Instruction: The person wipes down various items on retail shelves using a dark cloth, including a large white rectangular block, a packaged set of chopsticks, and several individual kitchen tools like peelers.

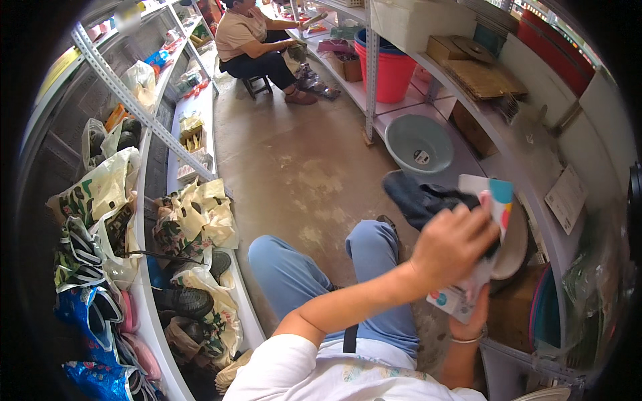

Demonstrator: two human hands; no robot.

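Observation:
My left hand (pixel 454 245) reaches across to the right and grips a dark cloth (pixel 426 198), which hangs off to its left. The cloth presses against a printed white cardboard box (pixel 501 200) with teal, pink and yellow patches. From below, my right hand (pixel 471 313), with a bracelet at the wrist, holds the lower end of that box. The box is tilted, and my left hand covers its middle. Motion blurs the cloth and the left fingers.
On the right shelving sit a grey-blue plastic basin (pixel 420 143), a red bucket (pixel 383 70) and flattened cardboard (pixel 476 77). The left shelves (pixel 150 321) hold bagged shoes (pixel 195 301). Up the aisle, a person (pixel 256 47) sits on a low stool (pixel 256 85).

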